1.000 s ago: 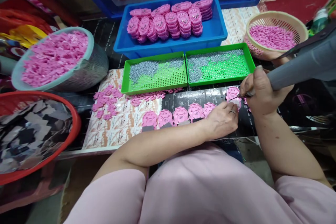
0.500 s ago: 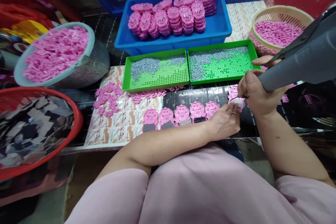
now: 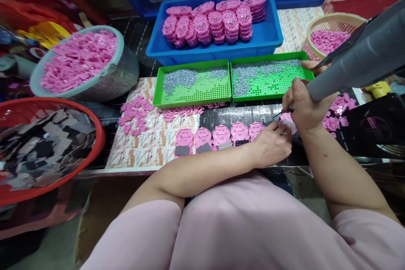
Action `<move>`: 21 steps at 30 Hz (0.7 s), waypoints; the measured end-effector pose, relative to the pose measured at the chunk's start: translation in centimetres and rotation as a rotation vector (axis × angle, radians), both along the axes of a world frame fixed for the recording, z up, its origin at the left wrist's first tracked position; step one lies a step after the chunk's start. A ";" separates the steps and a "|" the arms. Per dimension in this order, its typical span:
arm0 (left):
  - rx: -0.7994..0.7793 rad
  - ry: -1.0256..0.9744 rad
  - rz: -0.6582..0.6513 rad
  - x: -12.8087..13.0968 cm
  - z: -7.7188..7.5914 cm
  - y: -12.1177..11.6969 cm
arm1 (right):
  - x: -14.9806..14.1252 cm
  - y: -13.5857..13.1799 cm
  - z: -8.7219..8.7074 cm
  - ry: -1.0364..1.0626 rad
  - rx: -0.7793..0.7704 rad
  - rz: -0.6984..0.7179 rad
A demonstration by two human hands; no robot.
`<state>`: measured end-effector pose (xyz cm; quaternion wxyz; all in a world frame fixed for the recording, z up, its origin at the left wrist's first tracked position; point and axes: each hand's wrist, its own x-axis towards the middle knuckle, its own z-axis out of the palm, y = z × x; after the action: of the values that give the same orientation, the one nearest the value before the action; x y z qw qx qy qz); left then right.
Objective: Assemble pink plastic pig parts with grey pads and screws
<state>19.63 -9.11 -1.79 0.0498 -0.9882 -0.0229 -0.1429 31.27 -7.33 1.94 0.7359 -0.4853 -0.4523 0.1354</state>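
Observation:
My right hand point(image 3: 302, 107) is wrapped round a grey power screwdriver point(image 3: 357, 65), its tip down on a pink toy piece point(image 3: 287, 121) on the dark mat. My left hand point(image 3: 272, 147), a ring on one finger, pinches that same pink piece at its near edge and holds it in place. A row of several pink toy pieces point(image 3: 218, 137) with grey inserts lies to the left of my left hand. Two green trays point(image 3: 196, 100) of small silver screws point(image 3: 179, 79) sit just behind them.
A blue bin point(image 3: 265, 44) holds stacks of pink pieces at the back. A grey basket point(image 3: 125, 74) of pink bits and a red basket point(image 3: 96, 143) of grey squares stand on the left. A tan basket point(image 3: 311, 31) of pink parts is at the right. Loose pink bits point(image 3: 134, 116) lie on the mat.
The view has shifted right. My right hand and the screwdriver have tilted a little over the same pink piece; my left hand stays on it.

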 end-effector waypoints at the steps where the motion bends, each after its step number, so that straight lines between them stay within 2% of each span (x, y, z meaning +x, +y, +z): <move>1: -0.033 -0.005 -0.012 -0.5 0.3 0.4 | 0.0 0.1 -0.1 0.006 -0.001 0.001; 3: -0.106 -0.015 0.007 -1.8 1.0 1.6 | -0.1 0.0 0.1 0.023 0.017 0.008; 7: -0.239 -0.075 0.229 -4.5 2.0 4.4 | -0.7 -0.9 2.0 0.051 0.102 0.025; 9: -0.261 -0.071 0.260 -5.4 2.3 5.1 | -1.4 -1.7 3.1 0.053 0.129 0.055; 15: -0.301 -0.013 0.256 -5.9 2.0 4.3 | -3.9 -3.7 5.0 0.036 0.080 0.043; 18: -0.370 -0.046 0.240 -6.1 1.5 3.7 | -4.6 -4.4 5.5 0.064 0.120 0.093; 21: -0.427 -0.095 0.230 -6.3 1.0 3.4 | -4.9 -4.8 5.9 0.004 0.106 0.111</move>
<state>13.30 -5.70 -0.80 -0.1455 -0.9594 -0.1673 -0.1743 26.34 -12.17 7.80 0.7526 -0.4197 -0.4838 0.1530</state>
